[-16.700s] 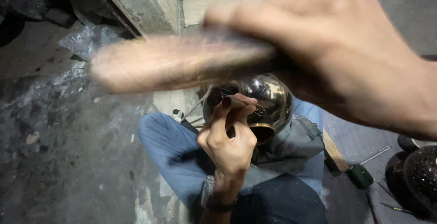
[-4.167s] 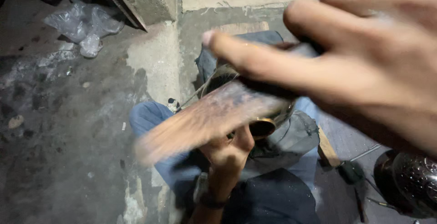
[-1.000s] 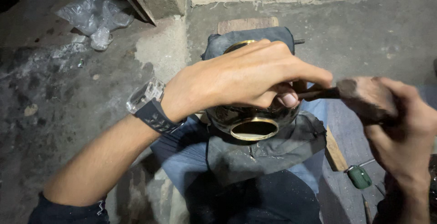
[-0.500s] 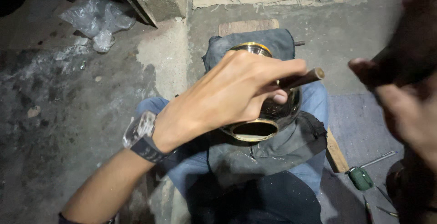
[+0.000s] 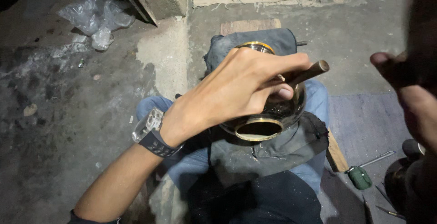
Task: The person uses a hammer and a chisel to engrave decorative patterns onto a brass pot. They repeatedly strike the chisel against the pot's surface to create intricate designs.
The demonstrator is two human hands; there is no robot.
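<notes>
My left hand [image 5: 232, 92] is shut on a thin metal punch [image 5: 312, 70], whose free end sticks out to the right. The hand lies across the top of a round brass pot [image 5: 273, 119]. The pot rests on its side on a grey cloth [image 5: 277, 153] over my lap, its open mouth facing me. My right hand [image 5: 412, 94] is raised close to the camera at the right edge, dark and blurred. It grips a dark hammer [image 5: 421, 28], seen only as a smear above the hand. A watch [image 5: 152, 133] is on my left wrist.
A green-handled screwdriver [image 5: 362, 176] lies on the mat at lower right, beside a dark round vessel [image 5: 400, 183]. A wooden board [image 5: 248, 26] lies beyond the pot. A crumpled plastic bag [image 5: 98, 19] sits on the concrete floor at upper left.
My right hand has lifted from beside the punch up and right toward the camera. My left hand keeps the punch on the pot, and its arm has swung lower.
</notes>
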